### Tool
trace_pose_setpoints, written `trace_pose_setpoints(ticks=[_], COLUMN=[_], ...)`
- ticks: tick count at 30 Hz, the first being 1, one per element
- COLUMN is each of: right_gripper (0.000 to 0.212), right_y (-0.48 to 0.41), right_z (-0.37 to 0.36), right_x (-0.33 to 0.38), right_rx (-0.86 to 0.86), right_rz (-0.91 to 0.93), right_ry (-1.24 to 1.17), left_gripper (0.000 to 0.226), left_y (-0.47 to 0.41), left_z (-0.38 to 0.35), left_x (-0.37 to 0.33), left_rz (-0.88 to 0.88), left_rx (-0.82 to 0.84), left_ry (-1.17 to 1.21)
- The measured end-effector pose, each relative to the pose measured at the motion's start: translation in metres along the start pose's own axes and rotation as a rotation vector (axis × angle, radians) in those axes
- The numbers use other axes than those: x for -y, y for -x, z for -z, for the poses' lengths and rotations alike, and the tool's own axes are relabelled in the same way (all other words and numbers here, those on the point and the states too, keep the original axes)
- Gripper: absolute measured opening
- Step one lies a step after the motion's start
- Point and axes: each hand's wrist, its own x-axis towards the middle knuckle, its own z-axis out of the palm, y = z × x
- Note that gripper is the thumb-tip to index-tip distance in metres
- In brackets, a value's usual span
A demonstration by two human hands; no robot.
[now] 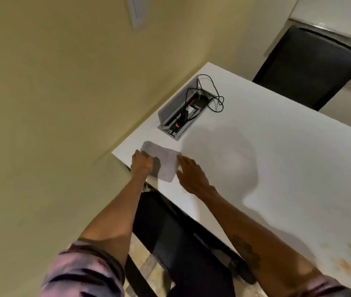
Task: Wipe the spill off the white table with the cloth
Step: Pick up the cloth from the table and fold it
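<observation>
At table (277, 159) corner: left hand (141, 163) grip holding cloth (164, 161); right hand (191, 174) flat, fingers spread.

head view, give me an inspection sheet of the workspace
surface: white table, orange-brown spill at its near right part
job's things: pale cloth flat near the table's left corner, far from the spill
clutter: nothing seen
grippers: left hand gripping the cloth's left edge; right hand open, flat at its right edge
cables: black cables looping out of an open socket box
surroundings: black chair under the near edge, another chair beyond; beige wall
</observation>
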Motion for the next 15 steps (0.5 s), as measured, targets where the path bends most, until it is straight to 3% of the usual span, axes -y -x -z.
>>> trace_pose_setpoints(ticks=[6,15], right_gripper=[0.047,0.07], right_y=[-0.031,-0.064], right_z=[-0.038,-0.084], right_x=[-0.006,-0.023], right_rx=[0.262,0.31], right_rz=[-0.023,0.137], right_ry=[-0.022,0.097], left_gripper=[0.06,0.052], left_y=[-0.026,-0.056], left_z=[-0.03,-0.046], left_x=[0.021,0.057], left_rz=[0.324,0.442], left_rx=[-0.036,-0.091], left_ry=[0.252,0.376])
